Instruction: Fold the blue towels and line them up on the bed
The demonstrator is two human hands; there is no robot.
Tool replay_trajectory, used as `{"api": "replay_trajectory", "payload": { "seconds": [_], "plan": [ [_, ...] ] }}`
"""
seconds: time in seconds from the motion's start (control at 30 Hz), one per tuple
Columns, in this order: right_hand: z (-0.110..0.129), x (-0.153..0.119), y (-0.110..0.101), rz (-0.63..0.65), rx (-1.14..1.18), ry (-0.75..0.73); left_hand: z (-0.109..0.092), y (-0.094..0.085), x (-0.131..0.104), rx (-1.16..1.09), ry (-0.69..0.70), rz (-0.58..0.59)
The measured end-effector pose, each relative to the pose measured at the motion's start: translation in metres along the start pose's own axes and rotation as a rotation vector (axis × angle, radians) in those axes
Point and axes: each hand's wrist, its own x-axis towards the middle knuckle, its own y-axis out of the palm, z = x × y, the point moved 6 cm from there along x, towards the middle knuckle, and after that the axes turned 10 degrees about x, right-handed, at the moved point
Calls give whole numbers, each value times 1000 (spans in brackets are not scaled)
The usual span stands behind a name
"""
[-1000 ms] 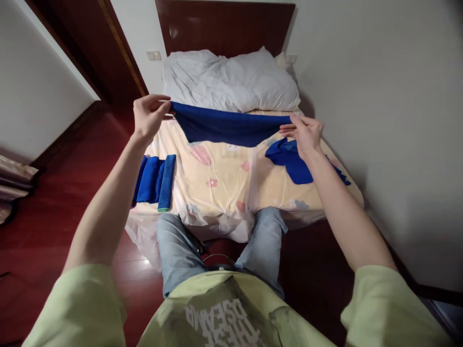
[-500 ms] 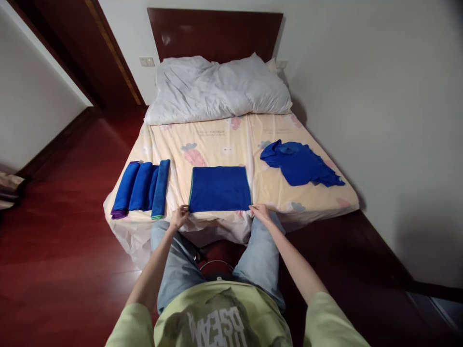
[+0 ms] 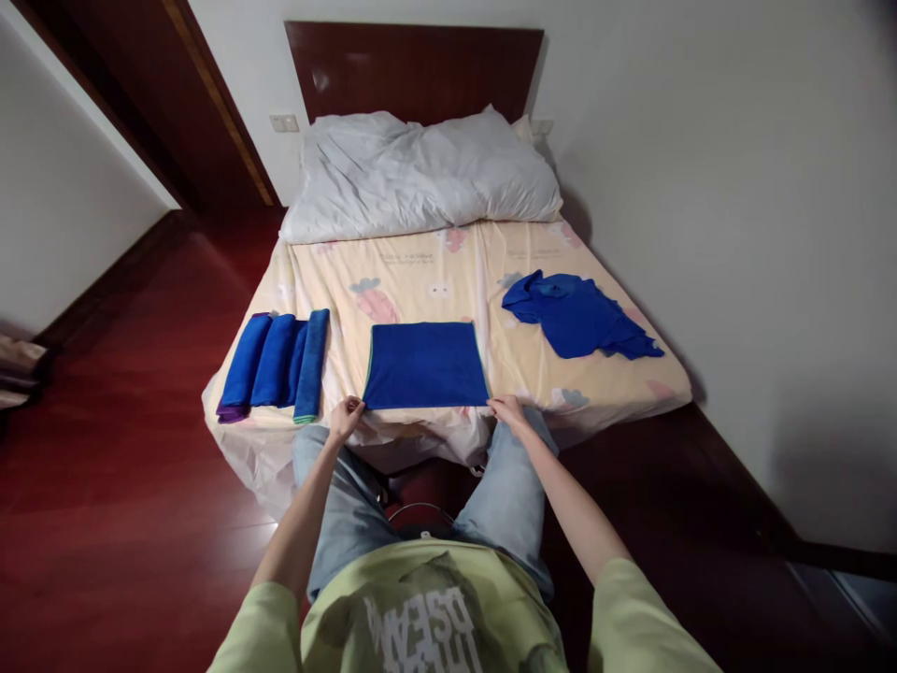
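The left hand point(image 3: 346, 418) pinches the near left corner of a blue towel point(image 3: 427, 366) between thumb and fingers; the right hand point(image 3: 508, 411) pinches the near right corner. The towel lies flat on the bed point(image 3: 345, 360) — its near edge stretched between the hands, green trim down the sides. To the left sit rolled blue cloths point(image 3: 270, 363), side by side; to the right, a crumpled blue heap point(image 3: 578, 318). Beyond — white bedding point(image 3: 420, 178) before a dark headboard point(image 3: 413, 70).
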Motion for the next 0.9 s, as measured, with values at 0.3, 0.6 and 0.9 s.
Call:
{"api": "replay_trajectory", "payload": {
  "seconds": [0.3,0.6,0.9],
  "plan": [
    [-2,-1,-5,30,-128,1,3,-5,-3,-5,5,10],
    [-6,-9,-4,86,-178,-37,10,-14,-21,15,78,-23],
    [-6,-4,0,85,-166,-65,17,-6,-22,34,108,69]
  ]
}}
